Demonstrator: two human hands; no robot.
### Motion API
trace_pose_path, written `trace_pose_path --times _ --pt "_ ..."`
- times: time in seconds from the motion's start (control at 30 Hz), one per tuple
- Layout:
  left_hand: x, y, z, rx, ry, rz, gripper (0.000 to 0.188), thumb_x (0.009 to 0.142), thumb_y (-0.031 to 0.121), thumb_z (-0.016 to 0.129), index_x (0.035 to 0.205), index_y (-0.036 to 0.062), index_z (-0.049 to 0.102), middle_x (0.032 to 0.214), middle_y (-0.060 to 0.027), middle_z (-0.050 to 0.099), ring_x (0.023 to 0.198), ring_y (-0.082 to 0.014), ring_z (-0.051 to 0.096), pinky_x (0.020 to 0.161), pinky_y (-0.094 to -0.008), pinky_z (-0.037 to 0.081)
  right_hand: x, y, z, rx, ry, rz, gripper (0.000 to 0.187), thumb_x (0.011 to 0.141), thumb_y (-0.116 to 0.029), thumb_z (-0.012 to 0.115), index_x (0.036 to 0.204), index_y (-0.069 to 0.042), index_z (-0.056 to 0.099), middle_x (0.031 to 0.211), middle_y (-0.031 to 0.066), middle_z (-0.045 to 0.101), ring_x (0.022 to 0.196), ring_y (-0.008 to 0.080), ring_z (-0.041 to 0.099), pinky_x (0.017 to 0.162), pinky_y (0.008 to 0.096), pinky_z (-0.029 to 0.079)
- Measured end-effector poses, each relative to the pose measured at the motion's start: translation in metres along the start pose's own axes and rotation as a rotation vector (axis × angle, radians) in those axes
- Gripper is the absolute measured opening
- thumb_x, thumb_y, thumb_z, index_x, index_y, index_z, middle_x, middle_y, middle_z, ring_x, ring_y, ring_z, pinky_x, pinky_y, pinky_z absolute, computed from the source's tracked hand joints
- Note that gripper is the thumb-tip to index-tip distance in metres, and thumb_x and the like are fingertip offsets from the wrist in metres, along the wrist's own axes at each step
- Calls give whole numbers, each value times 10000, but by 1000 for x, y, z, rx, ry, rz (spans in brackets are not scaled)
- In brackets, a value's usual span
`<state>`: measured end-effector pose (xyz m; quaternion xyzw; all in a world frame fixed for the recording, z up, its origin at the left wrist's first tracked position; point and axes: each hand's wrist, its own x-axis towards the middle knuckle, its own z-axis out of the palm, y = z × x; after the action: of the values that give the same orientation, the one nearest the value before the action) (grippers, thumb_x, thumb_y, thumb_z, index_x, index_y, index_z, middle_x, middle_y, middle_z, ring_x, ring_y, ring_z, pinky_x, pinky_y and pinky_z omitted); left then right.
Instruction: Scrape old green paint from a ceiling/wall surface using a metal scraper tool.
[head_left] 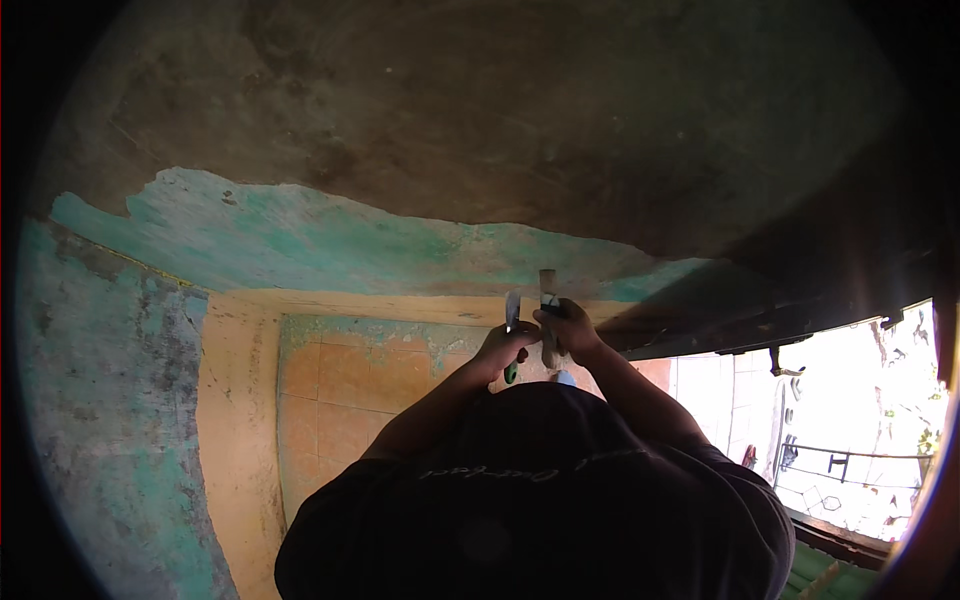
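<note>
Gripping green-handled scraper [513, 311] in curled left hand [502, 350]; clasping long flat tool [547, 284] in closed right hand [571, 330], near turquoise-and-brown wall [340, 240].

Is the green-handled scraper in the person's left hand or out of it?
In it: the scraper blade shows beyond the left hand, the green handle on its near side.

Scraper [513, 308] left of bladed tool [547, 284], before wall [450, 165].
</note>
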<state>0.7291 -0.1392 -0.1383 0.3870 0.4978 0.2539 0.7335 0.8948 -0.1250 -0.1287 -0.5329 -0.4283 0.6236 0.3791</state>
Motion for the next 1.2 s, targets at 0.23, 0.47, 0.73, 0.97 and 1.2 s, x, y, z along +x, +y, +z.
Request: trace_pose_path --times 0.23,0.47,0.73,0.97,1.2 --pt "-9 4 -8 12 -16 108 255 726 201 680 915 39 622 665 -3 566 525 -79 477 480 -237 384 11 6 23 -48 166 76 269 794 -252 642 879 -11 557 721 26 559 659 104 527 592 268 438" --pt "-5 -3 -24 22 33 35 202 694 161 701 820 46 594 615 -6 542 496 -90 480 470 -235 387 8 5 49 323 189 163 225 831 -232 598 887 -20 548 804 54 591 704 136 571 608 283 474" --pt "6 -11 -26 79 87 169 263 687 177 715 667 63 479 550 -24 504 472 -111 494 450 -258 398 7 2 46 595 199 259 233 841 -212 539 972 -25 495 798 79 546 638 171 545 525 303 459" --pt "28 -4 -6 268 32 223 291 702 266 705 683 57 503 556 -35 547 494 -119 529 465 -267 409 10 3 7 622 110 265 230 839 -257 484 951 -56 502 676 52 508 556 166 504 493 294 430" --pt "39 9 27 608 -34 254 283 731 230 708 681 40 504 577 -43 573 524 -116 559 503 -278 432 13 20 -28 547 182 270 200 816 -292 484 831 -96 517 661 38 502 561 157 499 496 296 420"
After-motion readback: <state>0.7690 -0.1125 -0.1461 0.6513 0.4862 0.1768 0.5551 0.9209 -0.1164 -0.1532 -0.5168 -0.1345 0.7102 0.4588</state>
